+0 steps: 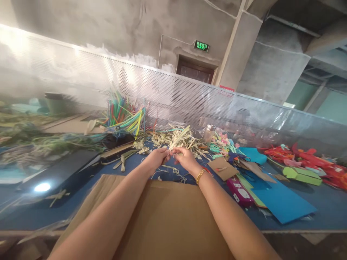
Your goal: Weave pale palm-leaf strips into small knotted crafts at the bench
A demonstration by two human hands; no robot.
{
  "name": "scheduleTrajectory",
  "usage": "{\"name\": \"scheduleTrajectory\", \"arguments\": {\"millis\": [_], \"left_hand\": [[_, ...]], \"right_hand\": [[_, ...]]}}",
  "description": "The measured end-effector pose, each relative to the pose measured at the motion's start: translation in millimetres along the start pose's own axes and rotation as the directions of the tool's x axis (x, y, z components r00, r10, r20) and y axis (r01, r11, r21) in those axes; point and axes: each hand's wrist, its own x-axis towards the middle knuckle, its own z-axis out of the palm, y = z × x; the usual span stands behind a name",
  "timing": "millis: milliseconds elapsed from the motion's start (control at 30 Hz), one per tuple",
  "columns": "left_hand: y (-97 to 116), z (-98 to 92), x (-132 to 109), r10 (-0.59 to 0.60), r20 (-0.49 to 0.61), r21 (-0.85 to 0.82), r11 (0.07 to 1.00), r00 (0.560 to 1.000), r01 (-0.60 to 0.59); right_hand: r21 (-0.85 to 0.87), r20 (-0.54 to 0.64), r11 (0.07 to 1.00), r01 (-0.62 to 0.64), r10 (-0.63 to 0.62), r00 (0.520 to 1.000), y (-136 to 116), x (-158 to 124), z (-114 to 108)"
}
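Note:
My left hand and my right hand meet over the blue table, their fingertips pinched close together. Between them rises a small bunch of pale yellow-green strips, its lower end hidden by the fingers. Both hands look closed on this bunch, though blur hides the exact grip. Just behind them lies a loose heap of similar pale dry strips. A gold bracelet circles my right wrist. Under my forearms a brown cardboard sheet reaches over the table edge.
Coloured pipe-cleaner-like stems stand at the back left, near a dark flat panel. Blue sheets, a purple box, a green pouch and red pieces lie to the right. A perforated metal screen borders the back.

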Motion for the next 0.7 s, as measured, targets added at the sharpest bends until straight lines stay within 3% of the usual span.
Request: {"name": "scheduleTrajectory", "arguments": {"millis": [100,200,333,433,500,600,700], "left_hand": [[-0.9,-0.7,-0.2,-0.015,0.070,-0.032,0.999,0.997,0.017],[1.6,-0.6,-4.1,-0.041,0.101,-0.060,0.997,0.994,0.047],[4.6,1.0,-5.5,-0.078,0.034,-0.116,0.990,0.996,0.082],[-0.4,0.9,0.8,-0.042,-0.060,-0.041,0.998,0.997,0.039],[-5.3,-0.7,4.5,0.034,-0.130,0.170,0.985,0.991,-0.012],[-7.8,-3.9,3.4,0.192,-0.149,0.547,0.833,0.970,-0.081],[-2.2,-4.9,-3.9,0.247,-0.135,0.713,0.696,0.960,-0.080]], "right_hand": [[0.255,0.158,0.966,-0.036,-0.005,0.987,8.5,4.2,8.7],[0.307,0.273,0.952,0.013,-0.101,0.957,11.6,6.1,10.1],[0.243,0.150,0.966,0.084,-0.123,0.981,17.1,10.3,3.8],[0.045,0.026,0.988,0.150,-0.151,0.988,17.0,10.8,-1.4],[-0.208,0.021,0.943,0.260,-0.262,0.965,11.7,7.2,-2.1],[-0.550,0.139,0.710,0.440,-0.441,0.887,-0.8,-1.9,1.7],[-0.699,0.248,0.509,0.502,-0.486,0.838,-11.0,-8.2,6.2]]}}
